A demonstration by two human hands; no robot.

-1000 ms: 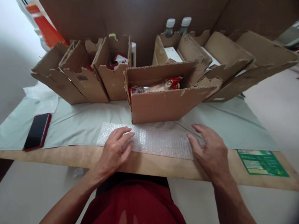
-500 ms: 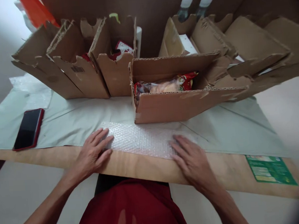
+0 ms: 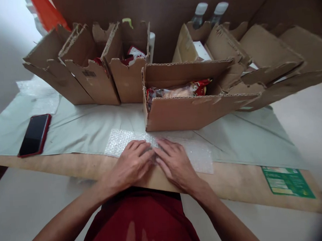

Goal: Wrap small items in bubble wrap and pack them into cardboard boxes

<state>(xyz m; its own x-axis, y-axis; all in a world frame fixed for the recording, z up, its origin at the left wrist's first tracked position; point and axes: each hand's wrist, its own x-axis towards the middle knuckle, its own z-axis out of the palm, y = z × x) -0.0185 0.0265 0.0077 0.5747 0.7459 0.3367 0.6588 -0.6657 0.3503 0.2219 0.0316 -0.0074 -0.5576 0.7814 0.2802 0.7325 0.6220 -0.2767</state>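
A sheet of clear bubble wrap (image 3: 197, 154) lies flat near the front edge of the wooden table (image 3: 234, 185). My left hand (image 3: 132, 164) and my right hand (image 3: 174, 163) rest side by side on the middle of the sheet, fingers stretched flat and nearly touching each other. Neither hand holds anything. Just behind the sheet stands an open cardboard box (image 3: 187, 112) with red snack packets (image 3: 181, 90) inside.
A pale green cloth (image 3: 83, 128) covers the table. A red-cased phone (image 3: 34, 134) lies at the left. Several more open cardboard boxes (image 3: 93, 73) line the back, with two bottles (image 3: 209, 12) behind. A green leaflet (image 3: 287, 182) lies front right.
Both hands slid inward along the bubble wrap from its two ends and now meet at its middle. The view shifted slightly.
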